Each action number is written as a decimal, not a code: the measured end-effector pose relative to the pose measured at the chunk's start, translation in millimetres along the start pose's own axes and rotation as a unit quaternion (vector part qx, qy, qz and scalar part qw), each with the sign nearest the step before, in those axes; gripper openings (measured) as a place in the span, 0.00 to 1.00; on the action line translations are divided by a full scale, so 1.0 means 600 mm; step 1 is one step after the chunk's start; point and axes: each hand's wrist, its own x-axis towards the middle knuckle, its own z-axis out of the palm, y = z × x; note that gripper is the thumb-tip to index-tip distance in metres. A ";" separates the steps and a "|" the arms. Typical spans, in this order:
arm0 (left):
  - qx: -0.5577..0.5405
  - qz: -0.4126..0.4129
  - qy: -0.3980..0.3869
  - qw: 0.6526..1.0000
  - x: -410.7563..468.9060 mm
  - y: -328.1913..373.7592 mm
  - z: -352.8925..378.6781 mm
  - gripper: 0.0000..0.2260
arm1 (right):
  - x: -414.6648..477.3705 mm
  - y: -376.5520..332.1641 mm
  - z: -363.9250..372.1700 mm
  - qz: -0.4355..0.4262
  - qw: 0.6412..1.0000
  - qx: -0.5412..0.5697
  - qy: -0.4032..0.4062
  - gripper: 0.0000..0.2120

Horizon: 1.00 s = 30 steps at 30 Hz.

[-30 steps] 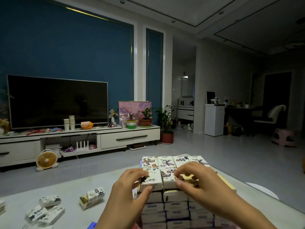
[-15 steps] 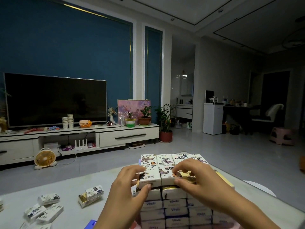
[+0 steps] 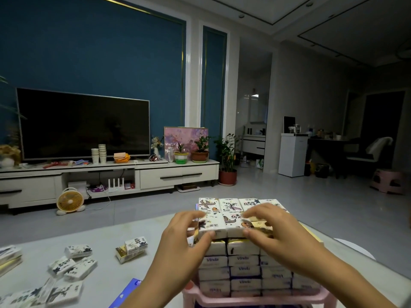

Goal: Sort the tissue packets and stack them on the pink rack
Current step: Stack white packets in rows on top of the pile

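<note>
Since a second ago your view has dipped slightly and both hands have stayed on the top layer. From the head camera, your left hand (image 3: 184, 238) pinches the front-left printed tissue packet (image 3: 211, 223), thumb on its glossy front edge, fingers curled over the top. Your right hand (image 3: 275, 232) grips the neighbouring packet (image 3: 233, 221) likewise. Both packets crown the brick-like stack of tissue packets (image 3: 244, 272) on the pink rack (image 3: 255, 297), a smooth plastic frame. Loose packets (image 3: 71, 265) lie scattered left on the pale desk (image 3: 106, 236).
</note>
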 end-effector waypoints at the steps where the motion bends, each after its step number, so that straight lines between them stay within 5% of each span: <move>1: -0.015 -0.012 0.005 1.000 -0.004 0.000 -0.006 0.10 | -0.004 -0.006 0.001 -0.009 1.000 -0.014 0.023 0.12; 5: -0.046 -0.055 0.039 0.997 -0.040 -0.041 -0.050 0.07 | -0.032 -0.064 0.020 -0.097 0.991 0.014 0.086 0.07; 10: 0.026 -0.133 0.079 0.988 -0.140 -0.176 -0.133 0.13 | -0.064 -0.134 0.121 -0.228 0.972 0.040 -0.046 0.08; 17: 0.126 -0.210 0.170 0.955 -0.249 -0.309 -0.263 0.19 | -0.033 -0.206 0.304 -0.168 0.952 0.157 -0.203 0.06; 22: 0.125 -0.233 0.309 0.914 -0.240 -0.404 -0.350 0.16 | 0.025 -0.253 0.443 -0.114 0.947 0.164 -0.250 0.10; 25: 0.123 -0.285 0.232 0.922 -0.244 -0.463 -0.367 0.19 | 0.069 -0.284 0.505 -0.111 0.954 0.137 -0.243 0.18; 30: 0.205 -0.185 0.081 0.958 -0.246 -0.498 -0.361 0.26 | 0.174 -0.320 0.609 -0.093 0.966 0.036 -0.237 0.29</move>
